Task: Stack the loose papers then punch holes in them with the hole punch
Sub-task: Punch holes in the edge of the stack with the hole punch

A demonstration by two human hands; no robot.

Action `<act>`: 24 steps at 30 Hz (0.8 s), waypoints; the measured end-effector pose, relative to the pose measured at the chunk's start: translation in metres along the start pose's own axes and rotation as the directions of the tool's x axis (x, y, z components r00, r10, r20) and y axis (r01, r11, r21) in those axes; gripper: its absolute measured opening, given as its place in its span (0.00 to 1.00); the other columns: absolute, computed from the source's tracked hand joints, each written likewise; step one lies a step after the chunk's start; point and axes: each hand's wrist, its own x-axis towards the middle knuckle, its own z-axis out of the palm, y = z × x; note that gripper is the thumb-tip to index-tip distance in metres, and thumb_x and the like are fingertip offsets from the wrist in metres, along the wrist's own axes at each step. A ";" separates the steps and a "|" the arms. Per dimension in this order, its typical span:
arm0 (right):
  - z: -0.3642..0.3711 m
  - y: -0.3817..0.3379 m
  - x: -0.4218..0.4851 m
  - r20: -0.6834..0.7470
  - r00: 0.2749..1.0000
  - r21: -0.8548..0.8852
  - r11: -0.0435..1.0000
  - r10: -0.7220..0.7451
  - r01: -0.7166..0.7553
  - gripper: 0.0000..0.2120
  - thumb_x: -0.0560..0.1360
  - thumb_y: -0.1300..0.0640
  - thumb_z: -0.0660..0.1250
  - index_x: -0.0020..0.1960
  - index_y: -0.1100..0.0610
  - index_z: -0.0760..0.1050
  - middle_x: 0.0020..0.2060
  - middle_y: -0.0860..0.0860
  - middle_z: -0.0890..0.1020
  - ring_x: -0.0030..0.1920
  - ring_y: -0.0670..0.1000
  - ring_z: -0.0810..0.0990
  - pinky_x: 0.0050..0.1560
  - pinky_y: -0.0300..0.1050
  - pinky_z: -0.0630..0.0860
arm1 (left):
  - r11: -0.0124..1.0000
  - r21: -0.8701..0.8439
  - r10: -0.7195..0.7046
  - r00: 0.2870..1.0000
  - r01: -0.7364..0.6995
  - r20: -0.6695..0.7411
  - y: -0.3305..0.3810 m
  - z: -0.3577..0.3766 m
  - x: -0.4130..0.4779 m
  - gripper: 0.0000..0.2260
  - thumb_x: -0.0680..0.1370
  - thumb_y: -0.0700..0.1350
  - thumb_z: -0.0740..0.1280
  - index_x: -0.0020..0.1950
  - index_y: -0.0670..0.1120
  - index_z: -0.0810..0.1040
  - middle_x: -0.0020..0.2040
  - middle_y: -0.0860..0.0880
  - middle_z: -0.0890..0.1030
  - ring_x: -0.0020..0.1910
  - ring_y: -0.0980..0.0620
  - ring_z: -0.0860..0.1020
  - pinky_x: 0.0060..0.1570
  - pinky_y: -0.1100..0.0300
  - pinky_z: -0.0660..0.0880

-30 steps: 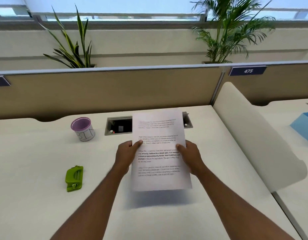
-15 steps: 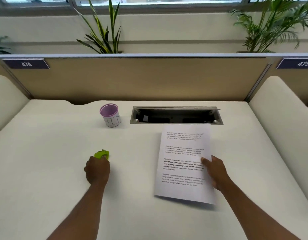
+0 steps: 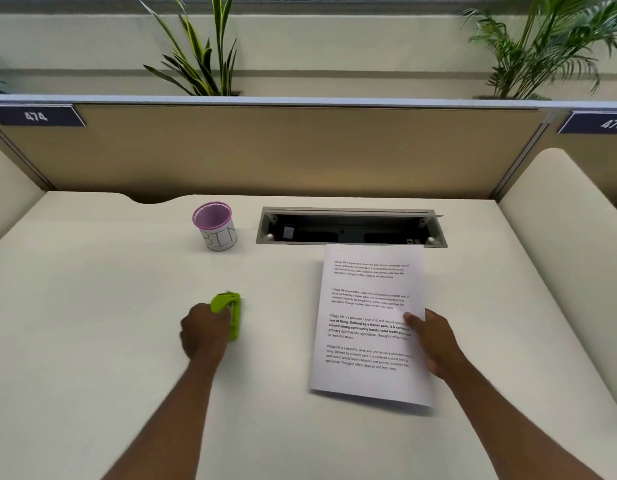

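Observation:
A stack of white printed papers (image 3: 367,327) is held a little above the desk, right of centre. My right hand (image 3: 433,341) grips its right edge, thumb on top. A lime green hole punch (image 3: 231,311) is tilted up on the desk left of the papers. My left hand (image 3: 205,332) is closed around its near side, hiding part of it.
A purple-rimmed cup marked BIN (image 3: 215,226) stands at the back left of centre. An open cable tray (image 3: 348,228) is recessed in the white desk (image 3: 92,323) just behind the papers. A beige partition (image 3: 300,150) closes the back; curved side panels flank the desk.
My left hand let go of the papers, reached left to the hole punch and has tilted it up. My right hand lowered the papers toward the desk. The view shifted left.

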 end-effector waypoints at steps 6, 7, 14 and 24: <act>-0.012 -0.004 -0.001 -0.014 1.000 0.031 0.999 0.012 -0.011 0.06 0.76 0.63 0.66 0.52 0.57 0.80 0.49 0.56 0.86 0.49 0.59 0.84 0.56 0.58 0.79 | 0.991 -0.001 0.131 0.981 -0.132 0.141 0.041 0.048 -0.059 0.12 0.73 0.51 0.69 0.47 0.43 0.82 0.47 0.39 0.83 0.49 0.37 0.80 0.43 0.54 0.74; -0.014 -0.004 -0.001 -0.016 1.000 0.026 1.000 0.010 -0.010 0.06 0.76 0.63 0.66 0.52 0.57 0.80 0.48 0.55 0.86 0.48 0.58 0.85 0.55 0.57 0.79 | 0.991 -0.002 0.133 0.978 -0.134 0.158 0.045 0.055 -0.067 0.11 0.73 0.50 0.69 0.47 0.43 0.82 0.47 0.39 0.83 0.49 0.37 0.81 0.42 0.54 0.73; -0.023 0.005 -0.003 -0.033 0.999 -0.035 0.999 0.027 -0.028 0.07 0.75 0.61 0.67 0.52 0.57 0.80 0.48 0.57 0.86 0.50 0.61 0.84 0.57 0.63 0.78 | 0.986 0.031 0.153 0.968 -0.163 0.198 0.056 0.085 -0.095 0.12 0.75 0.51 0.67 0.48 0.43 0.80 0.49 0.41 0.83 0.48 0.38 0.81 0.43 0.54 0.75; -0.010 0.014 -0.002 -0.031 0.998 -0.106 0.993 0.058 -0.061 0.05 0.75 0.59 0.68 0.48 0.56 0.82 0.47 0.54 0.86 0.49 0.58 0.85 0.58 0.61 0.79 | 0.974 0.002 0.222 0.956 -0.227 0.190 0.053 0.088 -0.087 0.14 0.75 0.51 0.66 0.36 0.42 0.76 0.37 0.43 0.81 0.35 0.43 0.72 0.34 0.58 0.67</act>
